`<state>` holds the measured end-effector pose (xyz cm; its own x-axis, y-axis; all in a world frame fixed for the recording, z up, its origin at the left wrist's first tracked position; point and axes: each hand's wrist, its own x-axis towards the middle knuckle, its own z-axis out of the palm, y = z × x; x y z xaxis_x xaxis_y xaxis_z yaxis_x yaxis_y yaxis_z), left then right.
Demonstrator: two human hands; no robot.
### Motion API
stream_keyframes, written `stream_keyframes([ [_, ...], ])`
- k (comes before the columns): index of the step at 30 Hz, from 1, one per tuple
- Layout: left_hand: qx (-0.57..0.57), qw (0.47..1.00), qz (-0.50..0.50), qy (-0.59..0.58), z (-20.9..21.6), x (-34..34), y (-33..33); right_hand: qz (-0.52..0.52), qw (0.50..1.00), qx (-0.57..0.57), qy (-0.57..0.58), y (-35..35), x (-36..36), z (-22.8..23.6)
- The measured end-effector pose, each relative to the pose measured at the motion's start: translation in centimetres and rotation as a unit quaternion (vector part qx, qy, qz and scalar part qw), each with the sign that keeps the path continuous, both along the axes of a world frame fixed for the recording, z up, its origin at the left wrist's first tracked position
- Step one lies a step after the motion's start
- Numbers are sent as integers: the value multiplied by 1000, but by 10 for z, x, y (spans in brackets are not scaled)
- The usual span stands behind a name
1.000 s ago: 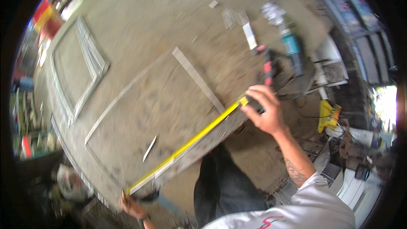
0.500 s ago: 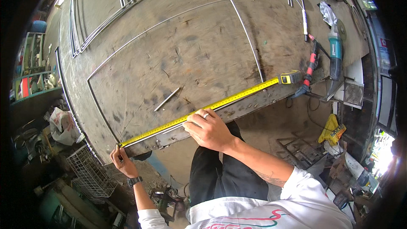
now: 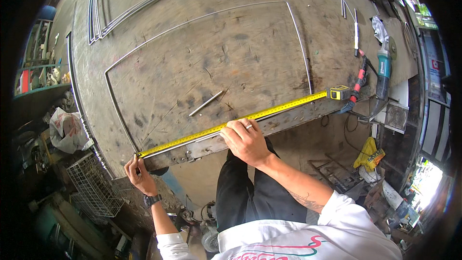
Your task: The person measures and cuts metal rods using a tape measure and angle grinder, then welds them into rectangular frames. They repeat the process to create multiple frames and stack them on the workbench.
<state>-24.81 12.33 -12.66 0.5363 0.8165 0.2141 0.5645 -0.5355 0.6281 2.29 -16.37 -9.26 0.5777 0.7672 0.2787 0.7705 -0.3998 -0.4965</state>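
A yellow tape measure [image 3: 288, 103] is drawn out along the near edge of the workbench, its case [image 3: 339, 92] lying at the right end. My left hand [image 3: 139, 175] pinches the tape's end at the near left corner of a bent metal rod frame [image 3: 109, 86]. My right hand [image 3: 246, 144] is closed at the bench edge, around the middle of the tape. Its fingers grip a thin metal rod [image 3: 207, 137] running beside the tape; the part under the fingers is hidden. Inside the frame lies a short loose metal rod [image 3: 206, 103].
Several bent rod frames [image 3: 103, 31] are stacked at the far left of the workbench [image 3: 231, 74]. At the right lie an angle grinder [image 3: 383, 65], a red and black cable or handle [image 3: 357, 84] and a white marker [image 3: 356, 38]. A wire basket [image 3: 94, 183] stands below left.
The view has shifted, so the bench and its things appear farther right. Both hands keep nearly the same places along the tape, and their grips look unchanged.
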Motion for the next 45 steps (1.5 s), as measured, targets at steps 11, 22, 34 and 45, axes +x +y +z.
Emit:
stream_keyframes([
  [11, 115, 990, -75, 29, -5, -8, 8, 26, 1000, 12, -10, -9, 2, -14],
  [22, 83, 993, -82, 34, 2, -7, 8, 21, 999, 21, -37, -12, 2, -18],
  [34, 9, 999, -8, 49, 22, 11, 1, 8, 999, 21, -28, -8, 1, -15],
  [45, -16, 967, -252, 21, 57, 135, -139, 15, 999, 33, -21, -8, 4, -18],
])
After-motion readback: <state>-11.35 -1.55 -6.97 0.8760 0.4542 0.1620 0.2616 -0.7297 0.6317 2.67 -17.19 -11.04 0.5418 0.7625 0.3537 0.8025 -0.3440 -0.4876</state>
